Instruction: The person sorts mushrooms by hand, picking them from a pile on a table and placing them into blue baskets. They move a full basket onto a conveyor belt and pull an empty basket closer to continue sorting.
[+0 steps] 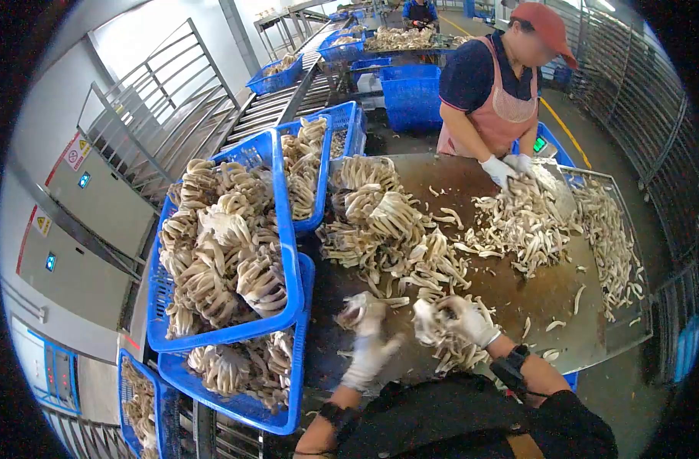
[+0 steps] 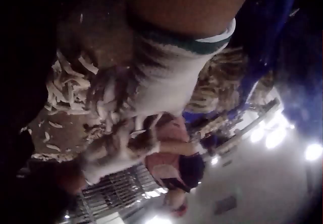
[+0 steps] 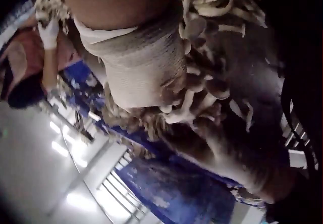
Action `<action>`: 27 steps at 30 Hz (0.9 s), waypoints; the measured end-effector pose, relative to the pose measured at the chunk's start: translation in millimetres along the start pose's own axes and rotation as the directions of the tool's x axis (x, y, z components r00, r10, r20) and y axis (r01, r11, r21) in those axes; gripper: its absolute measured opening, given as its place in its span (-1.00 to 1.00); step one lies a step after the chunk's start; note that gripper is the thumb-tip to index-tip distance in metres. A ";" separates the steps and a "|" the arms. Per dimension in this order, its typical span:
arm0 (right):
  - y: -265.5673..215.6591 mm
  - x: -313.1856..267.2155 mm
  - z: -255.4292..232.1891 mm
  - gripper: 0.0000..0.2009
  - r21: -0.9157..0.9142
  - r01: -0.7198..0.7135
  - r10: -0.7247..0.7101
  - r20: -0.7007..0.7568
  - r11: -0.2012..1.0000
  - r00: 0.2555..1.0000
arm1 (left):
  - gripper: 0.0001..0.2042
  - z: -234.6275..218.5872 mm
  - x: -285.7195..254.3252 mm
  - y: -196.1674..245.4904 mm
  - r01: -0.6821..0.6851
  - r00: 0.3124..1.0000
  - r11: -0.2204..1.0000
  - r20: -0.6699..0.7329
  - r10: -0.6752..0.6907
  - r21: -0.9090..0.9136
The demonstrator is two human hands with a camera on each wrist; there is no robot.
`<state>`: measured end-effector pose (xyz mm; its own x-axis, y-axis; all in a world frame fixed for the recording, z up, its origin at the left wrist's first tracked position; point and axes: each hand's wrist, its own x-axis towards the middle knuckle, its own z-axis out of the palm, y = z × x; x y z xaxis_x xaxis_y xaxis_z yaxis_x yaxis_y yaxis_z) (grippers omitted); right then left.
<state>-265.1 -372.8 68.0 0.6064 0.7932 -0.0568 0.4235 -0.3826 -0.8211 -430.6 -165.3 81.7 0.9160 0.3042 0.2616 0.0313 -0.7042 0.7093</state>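
My gloved right hand (image 1: 473,321) has its fingers curled on a clump of pale mushrooms (image 1: 432,323) over the near side of the metal table. In the right wrist view, several stems and caps (image 3: 199,95) show beside the glove (image 3: 139,67). To its left, my gloved left hand (image 1: 371,348) is blurred, with the thumb spread apart and a brownish patch at the fingers; I cannot tell whether it holds a piece. The left wrist view shows the back of this glove (image 2: 164,77), its fingertips mostly hidden. Loose mushrooms (image 1: 452,356) lie beneath my right hand.
Blue baskets (image 1: 290,310) heaped with mushroom clumps stand to the left. More clumps (image 1: 380,206) are piled on the table (image 1: 510,306). Across it a person in a pink apron (image 1: 510,115) handles mushrooms. Separated mushrooms (image 1: 606,237) fill the right end. A roller conveyor (image 1: 257,115) runs behind.
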 end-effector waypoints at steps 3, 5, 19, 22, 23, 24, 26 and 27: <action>-35.9 11.9 8.3 -0.57 -0.304 0.381 -0.298 0.285 0.873 0.911 | -0.14 55.4 8.4 -6.4 0.092 0.977 0.962 0.207 -0.038 -0.257; -32.6 6.0 19.0 -0.46 -0.373 0.475 -0.398 0.267 0.797 0.878 | -0.15 53.6 24.6 -13.5 0.486 0.733 0.862 0.603 -0.315 -0.141; 50.4 5.4 15.2 -0.72 -0.333 0.447 -0.482 -0.027 0.830 0.876 | -0.27 95.3 -26.9 -71.0 0.570 0.806 0.319 0.439 -0.398 -0.757; 39.1 15.7 17.7 -0.70 0.509 0.002 0.054 -0.095 0.861 0.994 | -0.19 53.8 -13.6 -14.0 0.231 0.973 0.959 0.062 -0.224 -0.161; 13.4 9.0 14.1 -0.62 0.414 0.030 0.006 -0.084 0.910 0.996 | -0.18 54.3 -16.2 -5.2 0.031 0.999 0.990 -0.020 -0.028 0.135; -12.2 2.5 10.3 -0.52 0.313 0.064 -0.043 -0.073 0.947 0.996 | -0.27 69.7 -15.3 -20.0 0.132 0.983 0.969 0.155 -0.101 -0.208; -36.4 -4.0 14.6 -0.35 0.111 0.105 -0.096 -0.083 0.988 0.992 | -0.26 67.5 -4.0 -14.2 0.198 0.972 0.852 0.207 -0.108 -0.485; -33.3 -6.1 23.1 -0.30 0.010 0.101 -0.100 -0.102 0.995 0.990 | -0.25 66.0 0.1 -9.9 0.236 0.965 0.760 0.238 -0.109 -0.606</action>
<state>-298.4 -354.0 82.7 0.6266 0.7749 0.0834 0.4756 -0.2955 -0.8286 -404.4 -200.6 31.5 0.9758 0.2178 0.0189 -0.0027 -0.0743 0.9972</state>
